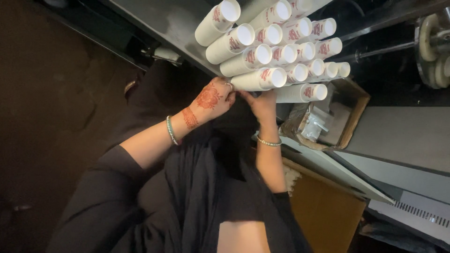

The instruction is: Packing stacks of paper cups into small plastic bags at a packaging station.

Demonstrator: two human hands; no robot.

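Several long stacks of white paper cups with red print (281,47) lie side by side in a pile, open mouths towards the right. My left hand (213,99), with henna patterns, a ring and a green bangle, grips the closed end of the lowest front stack (260,78). My right hand (263,104), with a thin bracelet on the wrist, holds the same stack's end from below, just beside the bottom stack (302,93). My black sleeves and clothing fill the lower middle of the view.
A grey metal surface (164,21) runs behind the cups. An open cardboard box (357,115) with plastic wrapping inside sits right of my hands. A brown carton (323,213) is below it. Machine rollers (433,47) and a grey vented panel (412,211) stand at right.
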